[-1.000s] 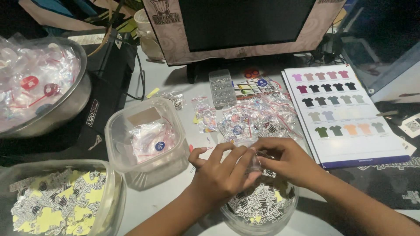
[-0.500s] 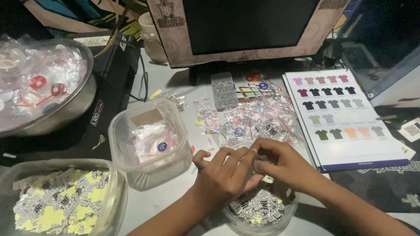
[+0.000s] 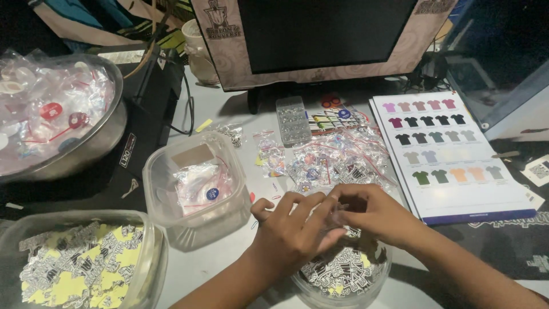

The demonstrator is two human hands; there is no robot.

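Head view, the only one: your left hand (image 3: pixel 294 232) and right hand (image 3: pixel 374 214) meet fingertip to fingertip just above the round clear tub (image 3: pixel 343 274) at the near edge of the table. Fingers of both are curled in narrow, pinching something small and see-through between them, prob. a little zip bag; can't tell what's in it, fingers cover it. The tub under your hands holds black-and-white printed stickers w/ a few yellow backs showing.

Step in hand, by my read: you're working one small bag between the fingertips, either opening or sealing it. Next move calls for a steady two-finger pinch and keeping it over the tub so nothing drops on the table.

Counts:
- hands: 2, both yours
- clear plastic tubs: 3 – the one under your hands, a square tub (image 3: pixel 197 186) to the left w/ bagged bits, a big tub (image 3: pixel 80 266) near left full of stickers
- metal bowl (image 3: pixel 63 123): 1, far left, bagged pieces
- colour chart of shirts (image 3: pixel 457 154): 1, right
- monitor (image 3: pixel 320 34): 1, far
- loose pile of small bags (image 3: pixel 337 157): 1 heap, too many to count
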